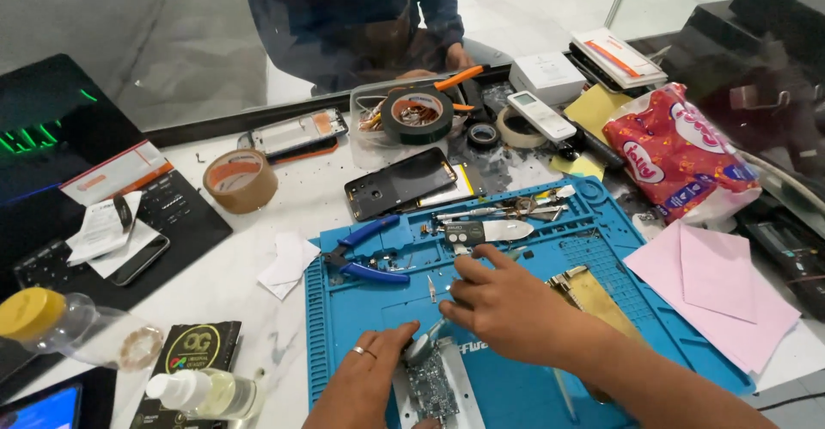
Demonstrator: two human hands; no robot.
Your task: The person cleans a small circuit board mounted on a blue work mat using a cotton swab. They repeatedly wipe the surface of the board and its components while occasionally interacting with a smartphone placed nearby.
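On the blue mat (516, 386), my left hand (365, 382) pins the circuit board (430, 388); my right hand (507, 309) pinches a tool (427, 340). A slip could gouge it.

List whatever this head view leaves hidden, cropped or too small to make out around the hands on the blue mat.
- Circuit board: its lower part is cut off by the bottom edge, and the left hand covers one side.
- Tool in the right hand: mostly hidden by the fingers; its type is unclear.
- Small parts on the blue mat: too small to identify.
- Person across the table: cropped by the top edge.
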